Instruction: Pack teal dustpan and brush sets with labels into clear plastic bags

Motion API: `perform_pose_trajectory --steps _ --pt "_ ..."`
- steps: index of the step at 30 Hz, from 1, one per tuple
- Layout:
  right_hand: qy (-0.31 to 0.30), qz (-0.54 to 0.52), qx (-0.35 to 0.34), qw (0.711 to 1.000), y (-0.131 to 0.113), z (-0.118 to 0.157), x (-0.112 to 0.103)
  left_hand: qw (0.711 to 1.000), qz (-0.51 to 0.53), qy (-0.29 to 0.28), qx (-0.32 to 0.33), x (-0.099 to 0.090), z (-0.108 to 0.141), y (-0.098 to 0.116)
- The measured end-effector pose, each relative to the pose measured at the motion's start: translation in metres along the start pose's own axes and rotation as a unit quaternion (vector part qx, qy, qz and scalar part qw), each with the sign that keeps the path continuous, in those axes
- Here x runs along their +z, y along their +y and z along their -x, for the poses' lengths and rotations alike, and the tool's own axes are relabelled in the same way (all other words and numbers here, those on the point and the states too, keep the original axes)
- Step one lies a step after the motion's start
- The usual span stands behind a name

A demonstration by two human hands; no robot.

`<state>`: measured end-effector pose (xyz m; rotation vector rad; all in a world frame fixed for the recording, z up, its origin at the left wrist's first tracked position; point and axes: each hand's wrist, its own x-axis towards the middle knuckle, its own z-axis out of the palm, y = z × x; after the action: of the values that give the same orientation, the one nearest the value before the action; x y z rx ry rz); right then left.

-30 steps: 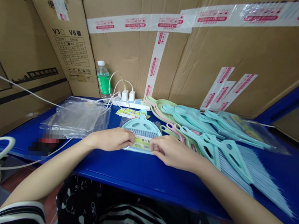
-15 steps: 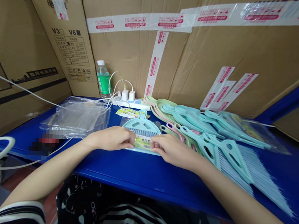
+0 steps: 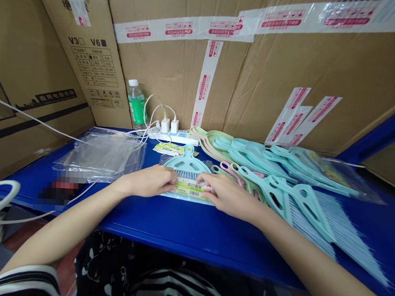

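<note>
A light-blue dustpan with its brush (image 3: 190, 165) lies flat in a clear plastic bag, its handle pointing away from me. A yellow-green label card (image 3: 187, 187) sits across its near part. My left hand (image 3: 149, 181) is closed at the left edge of the bag, beside the card. At the right edge, my right hand (image 3: 228, 196) has its index finger bent over the card and its thumb below, with shiny film between them. The fingertips of both hands are partly hidden.
Several dustpans (image 3: 250, 153) and hand brushes (image 3: 313, 211) lie at the right. Clear plastic bags (image 3: 101, 154) are stacked at the left. Behind are loose label cards (image 3: 174, 149), a power strip (image 3: 181, 137), a bottle (image 3: 136, 107) and a cardboard wall (image 3: 175, 67).
My right hand's fingers have opened a little and its index finger has moved over the card. My left hand has shifted slightly left. The dustpan stays in place.
</note>
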<state>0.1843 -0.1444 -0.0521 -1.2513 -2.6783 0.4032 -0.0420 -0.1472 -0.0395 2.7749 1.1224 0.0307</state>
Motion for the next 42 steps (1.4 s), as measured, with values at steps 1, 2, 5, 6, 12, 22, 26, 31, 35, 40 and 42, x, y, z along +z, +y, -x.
perform_pose_trajectory --steps 1,2,5,6,12,22,26,31,35,40,42 --pt "0.001 0.001 0.001 1.000 0.000 0.000 0.000 1.000 0.000 0.001 -0.002 0.001 0.000 0.000" --pt "0.002 0.002 0.003 1.000 0.000 0.000 0.001 1.000 0.000 0.003 -0.003 0.001 0.000 0.000" --pt "0.005 0.004 0.013 1.000 -0.001 0.000 0.001 1.000 0.001 0.012 -0.001 0.003 0.000 0.000" --pt "0.007 0.005 0.016 1.000 -0.001 0.000 0.001 1.000 0.002 0.014 -0.001 0.003 0.000 0.000" --pt "0.036 0.009 0.018 0.999 -0.004 -0.001 0.004 1.000 0.006 0.010 -0.018 0.003 -0.001 0.002" --pt "0.027 0.045 0.050 0.997 -0.012 -0.001 0.005 0.998 0.009 0.023 -0.063 0.005 -0.005 0.005" --pt "0.026 0.085 0.049 0.995 -0.015 0.000 0.004 0.996 -0.002 0.018 -0.087 0.005 -0.006 0.006" --pt "0.035 0.163 0.038 0.985 -0.017 0.000 0.007 0.993 0.005 0.016 -0.115 0.005 -0.006 0.008" --pt "0.064 0.198 0.021 0.978 -0.016 0.001 0.008 0.992 0.017 0.005 -0.129 0.004 -0.006 0.008" --pt "0.110 0.181 -0.042 0.976 -0.012 0.001 0.010 0.991 -0.001 -0.006 -0.132 0.003 -0.007 0.008" --pt "0.112 0.170 -0.055 0.978 -0.010 0.000 0.011 0.991 -0.018 -0.012 -0.131 0.002 -0.007 0.009"
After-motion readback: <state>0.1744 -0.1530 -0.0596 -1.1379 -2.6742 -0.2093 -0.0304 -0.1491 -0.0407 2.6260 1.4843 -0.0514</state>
